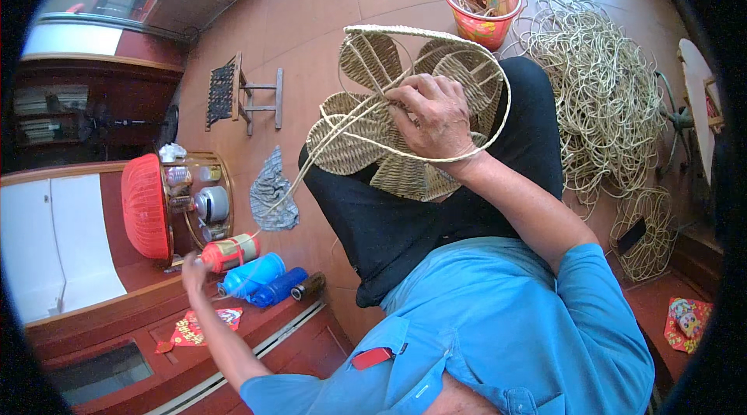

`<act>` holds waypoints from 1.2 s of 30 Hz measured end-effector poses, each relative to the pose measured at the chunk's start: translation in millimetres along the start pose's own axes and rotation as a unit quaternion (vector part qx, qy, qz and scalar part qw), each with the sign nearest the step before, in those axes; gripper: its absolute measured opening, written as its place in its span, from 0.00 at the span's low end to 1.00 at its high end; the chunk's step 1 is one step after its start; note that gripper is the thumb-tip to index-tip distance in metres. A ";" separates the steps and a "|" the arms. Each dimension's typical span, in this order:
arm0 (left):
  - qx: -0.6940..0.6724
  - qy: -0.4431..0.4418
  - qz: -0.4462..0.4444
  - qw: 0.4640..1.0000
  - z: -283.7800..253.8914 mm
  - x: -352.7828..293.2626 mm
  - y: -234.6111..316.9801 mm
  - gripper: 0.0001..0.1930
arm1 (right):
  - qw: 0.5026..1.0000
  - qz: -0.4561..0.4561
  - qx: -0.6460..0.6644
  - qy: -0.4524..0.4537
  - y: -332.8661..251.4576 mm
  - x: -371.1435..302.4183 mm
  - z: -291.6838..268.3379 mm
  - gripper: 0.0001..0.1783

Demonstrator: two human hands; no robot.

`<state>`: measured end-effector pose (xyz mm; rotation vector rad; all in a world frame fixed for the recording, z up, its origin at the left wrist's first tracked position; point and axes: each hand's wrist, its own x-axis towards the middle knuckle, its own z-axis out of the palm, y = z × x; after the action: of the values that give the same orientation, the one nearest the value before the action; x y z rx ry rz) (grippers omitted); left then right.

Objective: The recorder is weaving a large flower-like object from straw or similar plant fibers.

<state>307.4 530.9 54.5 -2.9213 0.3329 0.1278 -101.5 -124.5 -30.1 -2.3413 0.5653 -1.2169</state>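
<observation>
Over my lap is a piece of woven straw (346, 143) made of several rounded, petal-like panels, with a braided straw rim arching around one side. My right hand (432, 115) is closed on it near the middle, where the strands cross, its thumb and fingers pinching the weave. From that crossing, long straw cords (331, 137) run down to the left. Far out to the left, my left hand (193, 275) is closed at the end of the stretched cord, slightly smeared by motion. The underside of the woven piece is partly hidden.
A large heap of straw cord (595, 88) lies at the right, beside a red bucket (482, 22). To the left are a small stool (241, 94), a grey cloth (272, 193), a red thermos (232, 252), blue bottles (261, 273) and a rack (229, 189) with a red cover.
</observation>
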 end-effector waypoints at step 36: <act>-0.312 0.237 0.344 0.854 -74.6 -146.6 407.3 0.11 | 0.973 -0.034 0.219 -0.056 -17.9 -4.6 -5.4 0.26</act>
<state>75.7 158.0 67.4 -3.2248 1.6984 -0.4871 -105.8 -108.4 -20.5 -2.0463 0.1551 -1.0980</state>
